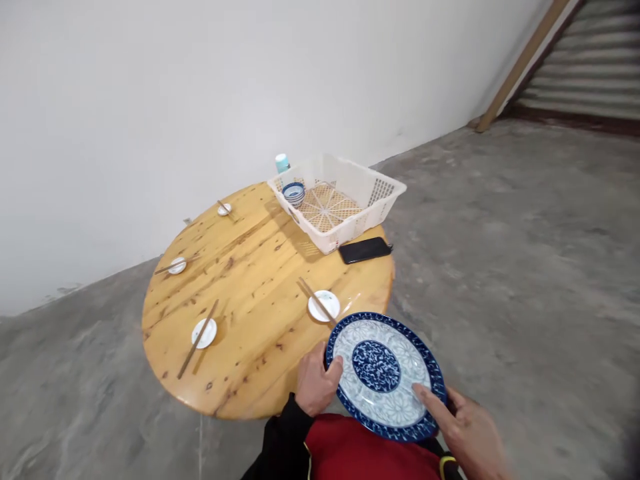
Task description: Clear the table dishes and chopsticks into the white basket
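Note:
A large blue-and-white patterned plate (377,367) is held up near my body, just off the front right edge of the round table. My left hand (317,380) grips its left rim, thumb on the upper face. On the right side, my right hand (463,423) holds the rim with the thumb reaching over the pattern; the fingers underneath are hidden. Just beyond the plate, a small white saucer (321,307) lies on the table with chopsticks (315,293) across it. I cannot tell whether more plates are stacked under the top one.
A white plastic basket (350,230) stands at the table's back right, with stacked small bowls (294,193) inside. A black phone (365,250) lies before it, a light-blue bottle (282,163) behind. Several more saucers with chopsticks, including one saucer (206,335), sit around the wooden table (250,280).

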Demonstrator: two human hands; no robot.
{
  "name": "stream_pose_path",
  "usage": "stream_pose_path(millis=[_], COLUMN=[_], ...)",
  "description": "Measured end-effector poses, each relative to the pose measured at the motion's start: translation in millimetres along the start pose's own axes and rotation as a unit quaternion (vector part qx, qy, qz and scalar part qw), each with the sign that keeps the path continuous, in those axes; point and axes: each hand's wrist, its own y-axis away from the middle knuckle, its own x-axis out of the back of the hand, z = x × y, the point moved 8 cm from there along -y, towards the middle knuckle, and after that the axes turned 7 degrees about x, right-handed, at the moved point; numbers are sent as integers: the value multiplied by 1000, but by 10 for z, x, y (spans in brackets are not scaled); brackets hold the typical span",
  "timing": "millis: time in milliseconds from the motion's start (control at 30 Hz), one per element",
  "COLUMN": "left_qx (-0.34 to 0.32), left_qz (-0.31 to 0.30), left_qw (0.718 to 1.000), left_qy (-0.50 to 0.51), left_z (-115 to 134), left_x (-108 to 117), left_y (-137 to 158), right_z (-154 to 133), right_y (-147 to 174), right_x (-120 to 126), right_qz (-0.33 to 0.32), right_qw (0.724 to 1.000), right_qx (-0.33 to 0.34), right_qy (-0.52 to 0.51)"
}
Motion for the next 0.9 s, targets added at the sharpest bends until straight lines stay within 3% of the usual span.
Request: stream_pose_path(millis=[200,267,367,467,567,700,900], left_qx=[27,40,62,76,76,76,7], left_qz=[23,45,84,108,115,127,148], left_qw=[997,994,990,987,988,988,987], left_qy=[65,87,99,93,70,39,67], left_z=[710,854,974,1066,1191,1383,1809], left_x=[-701,-837,-898,-811,-626,-340,147], left_y=[-31,-24,-37,-118,-305,-686,-1322], right_z=[143,154,133,35,-187,-621,-1353], right_y=[-524,-711,-990,-1262,-1552,-1961,-2613], right_x=[949,1126,1191,1117,1047,1020,1054], right_qz=[-37,-66,-126,-176,-185,-174,-130], right_qw=[999,997,990,981,978,979,979], right_qx=[20,33,60,81,95,109,158], right_qy=[14,16,3,-10,-17,-14,9])
